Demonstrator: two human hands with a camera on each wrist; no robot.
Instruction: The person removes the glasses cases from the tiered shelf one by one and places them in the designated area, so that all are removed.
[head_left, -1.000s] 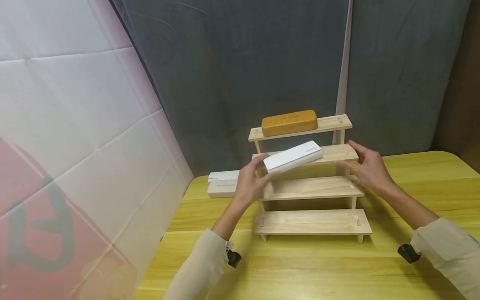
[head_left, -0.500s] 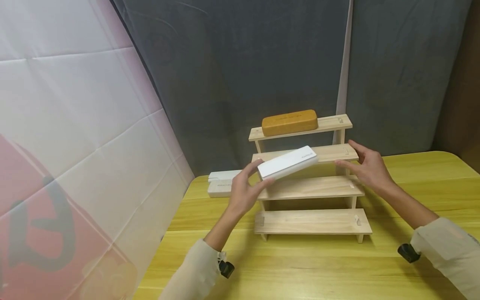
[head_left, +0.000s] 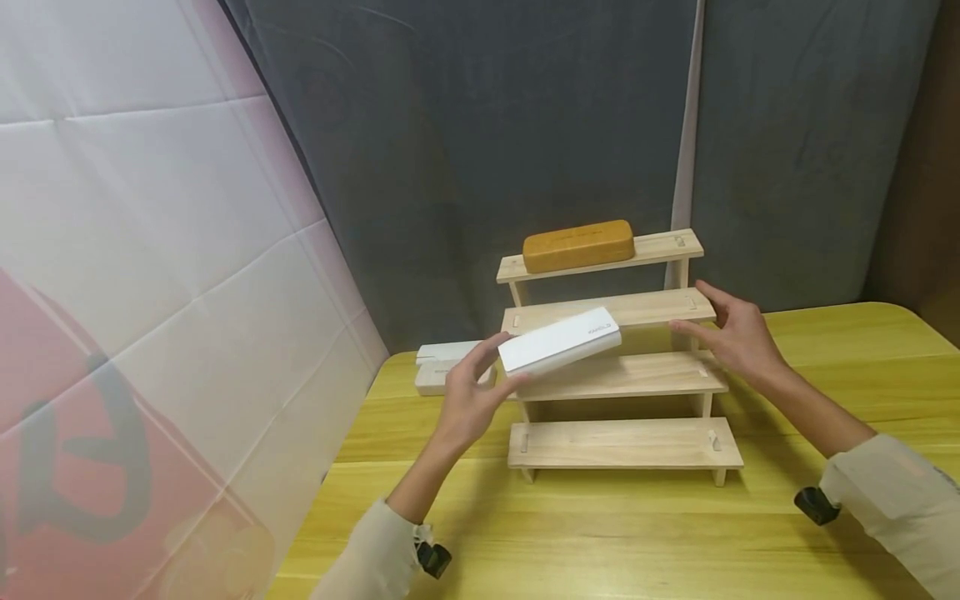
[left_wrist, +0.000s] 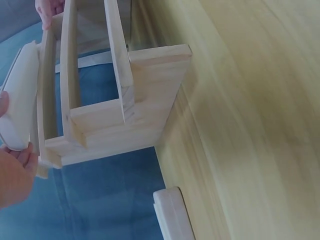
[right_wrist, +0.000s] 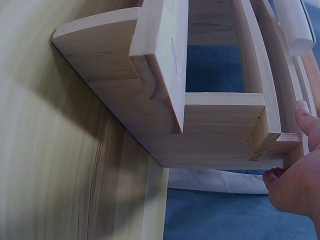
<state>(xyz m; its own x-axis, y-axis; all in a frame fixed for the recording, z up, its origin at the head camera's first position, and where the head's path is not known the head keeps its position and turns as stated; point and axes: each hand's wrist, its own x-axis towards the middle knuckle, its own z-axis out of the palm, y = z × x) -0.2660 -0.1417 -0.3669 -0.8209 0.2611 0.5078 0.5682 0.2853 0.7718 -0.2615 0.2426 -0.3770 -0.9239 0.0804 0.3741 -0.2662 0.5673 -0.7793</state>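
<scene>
A white oblong glasses case (head_left: 558,343) with small lettering at one end is tilted in front of the wooden tiered stand (head_left: 622,443). My left hand (head_left: 468,400) pinches its left end between thumb and fingers, as the left wrist view also shows, with the case (left_wrist: 22,95) beside the shelf edges. In the head view the case overlaps the second and third shelves. My right hand (head_left: 738,337) grips the right end of the second shelf from the top, thumb in front and fingers behind. An orange-brown case (head_left: 577,247) lies on the top shelf.
Two pale cases, a white one (head_left: 446,351) and a beige one (head_left: 433,378), lie on the yellow wood-grain table (head_left: 600,542) left of the stand. A dark grey curtain (head_left: 487,150) hangs behind, and a white printed panel (head_left: 150,233) stands at the left.
My left hand has carried the white case left and downward, away from the second shelf, baring that shelf's left end. The right hand has kept its grip in the same place.
</scene>
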